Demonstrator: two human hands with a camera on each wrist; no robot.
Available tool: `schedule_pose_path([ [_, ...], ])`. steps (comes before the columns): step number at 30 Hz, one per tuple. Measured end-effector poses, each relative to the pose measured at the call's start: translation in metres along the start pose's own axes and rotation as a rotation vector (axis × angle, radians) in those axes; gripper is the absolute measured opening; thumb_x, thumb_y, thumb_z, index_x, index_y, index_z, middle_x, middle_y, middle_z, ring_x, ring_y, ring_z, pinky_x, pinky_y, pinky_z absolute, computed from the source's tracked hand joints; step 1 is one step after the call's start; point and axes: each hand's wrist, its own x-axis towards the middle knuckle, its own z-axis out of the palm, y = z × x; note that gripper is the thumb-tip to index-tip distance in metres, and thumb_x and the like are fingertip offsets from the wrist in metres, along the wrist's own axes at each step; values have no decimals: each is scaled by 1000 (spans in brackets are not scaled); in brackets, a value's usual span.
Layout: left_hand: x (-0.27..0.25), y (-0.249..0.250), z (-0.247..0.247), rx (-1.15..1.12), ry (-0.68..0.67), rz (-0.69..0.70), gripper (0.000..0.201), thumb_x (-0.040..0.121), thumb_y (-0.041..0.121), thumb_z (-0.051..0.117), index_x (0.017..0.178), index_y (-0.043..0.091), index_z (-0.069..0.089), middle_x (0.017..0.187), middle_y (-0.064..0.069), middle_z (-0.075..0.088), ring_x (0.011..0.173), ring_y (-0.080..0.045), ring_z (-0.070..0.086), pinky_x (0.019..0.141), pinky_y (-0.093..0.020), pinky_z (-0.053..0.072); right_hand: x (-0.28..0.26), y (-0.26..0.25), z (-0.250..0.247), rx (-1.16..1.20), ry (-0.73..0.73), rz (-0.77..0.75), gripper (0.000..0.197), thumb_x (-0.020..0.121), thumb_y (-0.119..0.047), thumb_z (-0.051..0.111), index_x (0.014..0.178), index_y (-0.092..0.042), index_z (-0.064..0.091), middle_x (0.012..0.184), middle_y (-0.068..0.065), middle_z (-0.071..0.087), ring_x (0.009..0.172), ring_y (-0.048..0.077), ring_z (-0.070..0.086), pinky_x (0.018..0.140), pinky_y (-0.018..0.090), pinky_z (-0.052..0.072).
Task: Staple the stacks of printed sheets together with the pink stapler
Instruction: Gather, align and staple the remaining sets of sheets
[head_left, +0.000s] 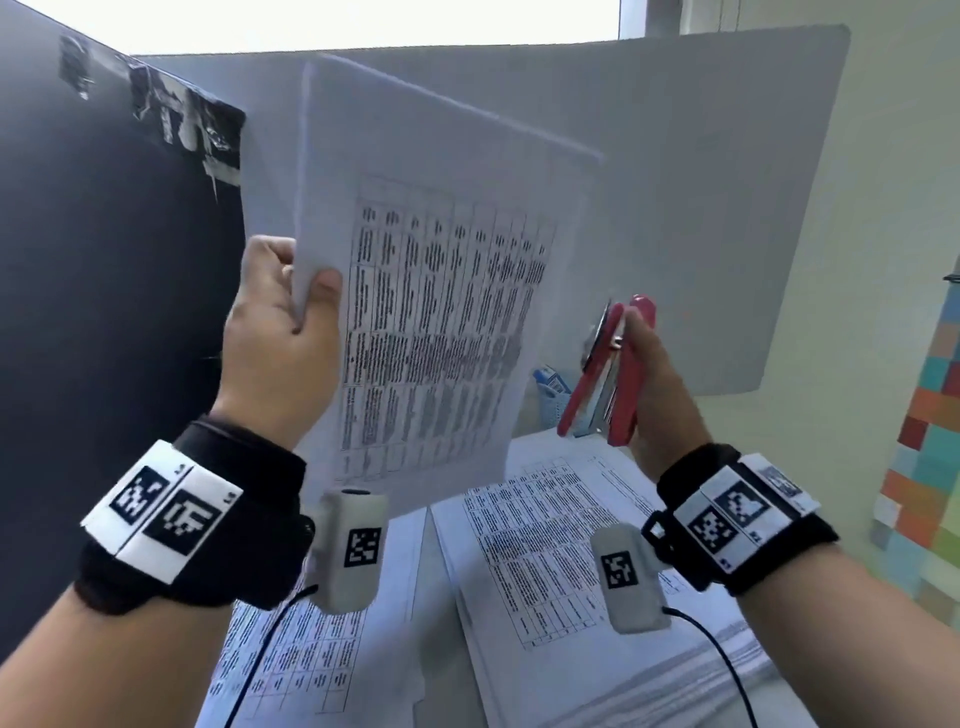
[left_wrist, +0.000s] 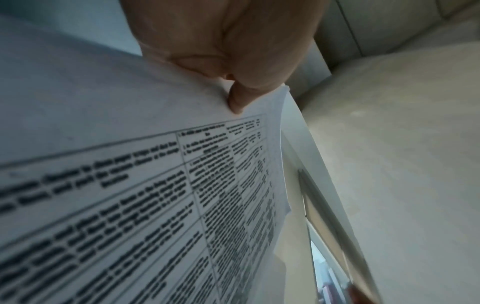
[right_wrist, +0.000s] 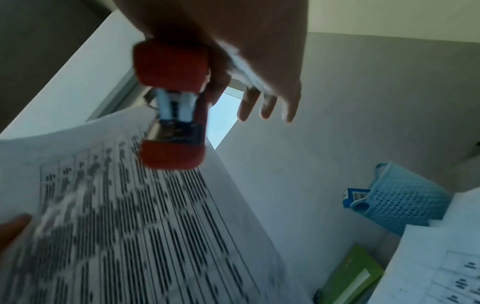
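Note:
My left hand (head_left: 298, 283) holds a stack of printed sheets (head_left: 441, 312) upright in the air, pinching its left edge. In the left wrist view the thumb (left_wrist: 239, 98) presses on the top page of the stack (left_wrist: 130, 185). My right hand (head_left: 636, 338) grips the pink stapler (head_left: 608, 374), raised just right of the sheets and apart from them. The right wrist view shows the stapler (right_wrist: 174, 102) end-on above the curved page (right_wrist: 130, 226), with three fingers (right_wrist: 262, 107) stretched past it.
More printed sheets lie on the desk below, at centre right (head_left: 561, 545) and lower left (head_left: 311, 649). A blue mesh basket (right_wrist: 400, 201) and a green notebook (right_wrist: 350, 279) sit at the back. A grey partition (head_left: 727, 208) stands behind, a dark panel (head_left: 104, 312) on the left.

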Motion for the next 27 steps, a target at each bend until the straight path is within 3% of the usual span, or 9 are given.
schedule_pose_path([
  [2,-1,1,1,-183,-11,-112,13,90,35,51,85,36,39,88,-3,63,82,-24,62,79,-49,53,-4,1,-1,0,-121,55,35,86,-48,41,83,-16,56,63,-8,64,53,7,59,56,22,49],
  [4,-2,-1,2,-296,-59,-213,15,91,27,54,87,32,41,95,-3,68,91,-30,65,84,-58,51,-6,-1,-2,31,-174,125,37,86,-45,44,87,-11,59,64,-4,65,50,9,60,49,18,49],
  [7,-5,-14,4,-269,-207,-280,17,93,16,57,87,25,44,97,-6,69,90,-26,67,85,-51,53,-4,-3,-9,73,-168,222,37,95,-39,42,90,-8,60,74,3,67,48,13,59,46,20,49],
  [11,-8,-61,6,291,-421,-265,18,91,37,57,94,20,52,89,0,66,77,-17,64,75,-35,50,5,11,-34,-116,-109,400,36,90,-45,50,91,-11,62,94,14,64,51,17,58,45,24,48],
  [14,-14,-101,6,625,-660,-346,13,91,34,55,93,22,55,89,0,65,74,-16,61,62,-27,46,8,28,-56,-376,-117,570,48,84,-54,55,93,-8,65,97,14,67,61,22,60,56,28,50],
  [17,-22,-141,8,918,-927,-347,11,90,30,55,97,25,61,103,2,66,90,-15,59,76,-24,42,8,43,-67,-588,-106,672,51,83,-54,57,92,-4,64,84,13,71,64,25,62,66,34,51],
  [20,-28,-169,14,1005,-1103,-379,23,91,23,55,112,18,62,116,1,64,107,-16,58,89,-22,40,10,56,-72,-740,-105,751,55,83,-56,57,96,-4,65,90,16,72,69,27,64,68,36,53],
  [23,-27,-186,20,1019,-1134,-432,28,90,20,54,117,18,60,123,0,60,113,-16,55,91,-22,41,11,65,-72,-839,-112,841,60,82,-60,57,102,-4,62,94,15,70,71,26,65,61,31,52],
  [27,-28,-204,31,1084,-1202,-466,53,88,20,59,139,20,44,140,-1,47,125,-17,47,99,-23,39,16,73,-70,-921,-145,911,69,76,-67,58,105,-3,60,104,17,70,90,33,69,86,42,54],
])
